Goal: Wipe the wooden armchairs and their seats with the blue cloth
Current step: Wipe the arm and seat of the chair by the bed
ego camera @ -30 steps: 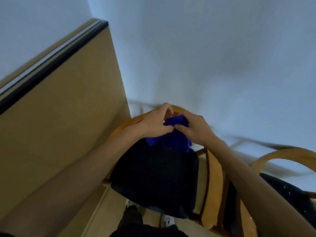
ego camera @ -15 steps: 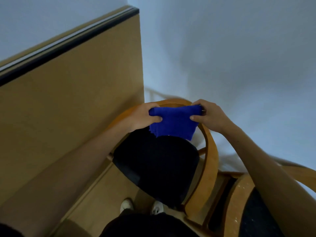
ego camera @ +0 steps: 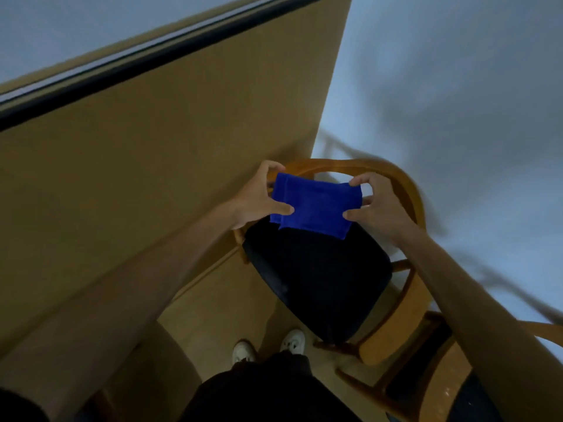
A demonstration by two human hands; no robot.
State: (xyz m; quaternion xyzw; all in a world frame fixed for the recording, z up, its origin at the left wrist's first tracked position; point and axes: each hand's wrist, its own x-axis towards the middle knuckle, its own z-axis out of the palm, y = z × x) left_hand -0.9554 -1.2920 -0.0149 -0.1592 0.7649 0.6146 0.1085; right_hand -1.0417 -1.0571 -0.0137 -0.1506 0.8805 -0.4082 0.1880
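Note:
A folded blue cloth (ego camera: 315,205) is stretched flat between both hands above the back of a wooden armchair (ego camera: 405,187). My left hand (ego camera: 259,196) pinches the cloth's left edge between thumb and fingers. On the cloth's right edge, my right hand (ego camera: 377,208) pinches in the same way. The chair's black seat (ego camera: 323,278) lies just below the cloth. A second wooden armchair (ego camera: 438,379) with a dark seat stands at the lower right, partly hidden by my right forearm.
A tall tan wooden panel (ego camera: 152,184) with a dark top strip stands close on the left of the chair. A pale wall (ego camera: 457,86) rises behind the chairs. My white shoes (ego camera: 292,342) stand on the light wooden floor (ego camera: 222,306) in front of the seat.
The cloth was bunched between my hands a second ago. It is now spread into a flat folded rectangle, with my hands further apart. The view has shifted, so the chair sits more to the right.

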